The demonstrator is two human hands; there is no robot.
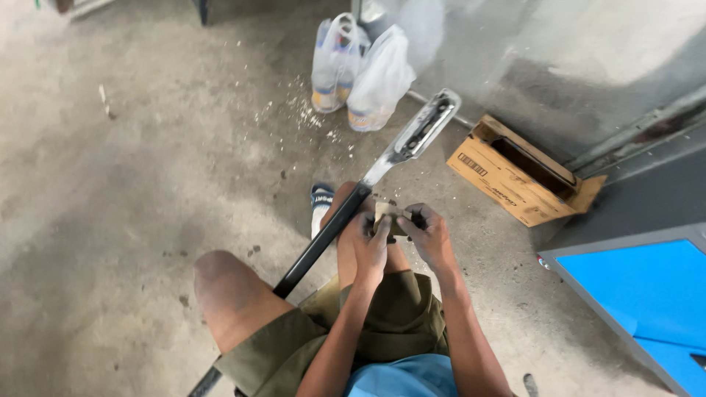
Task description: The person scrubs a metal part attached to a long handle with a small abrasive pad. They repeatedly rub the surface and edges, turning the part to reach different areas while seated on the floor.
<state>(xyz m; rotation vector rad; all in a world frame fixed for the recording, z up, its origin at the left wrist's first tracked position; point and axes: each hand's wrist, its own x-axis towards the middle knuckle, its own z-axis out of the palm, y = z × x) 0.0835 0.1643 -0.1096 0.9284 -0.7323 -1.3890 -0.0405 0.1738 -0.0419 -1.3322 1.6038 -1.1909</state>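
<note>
Fingers of my left hand [369, 241] and my right hand [430, 237] are closed on a small tan block [387, 215], which I hold between them just above my right knee. The left hand pinches its near side and the right hand pinches its far side, thumbs close together. Whether the block is wood or folded paper I cannot tell.

Beside my left hand, touching it or nearly so, a long bar [323, 239] runs slantwise across my lap. Its lower part is black and passes between my thighs towards the bottom edge of the view; its upper part is bare grey metal and ends in a flat slotted head [423, 129] that hangs above the floor [132, 162].

I sit in olive shorts [390, 316] with my left knee bare, and one foot in a blue and white sandal [321, 200] shows past the bar. The floor is dusty grey concrete with pale crumbs scattered ahead of me. Beyond them two white plastic bags [360, 70] stand against a grey wall. To my right an open cardboard box [515, 173] lies on the floor, and nearer, at the right edge, is a bright blue panel [640, 287] with a grey rim.
</note>
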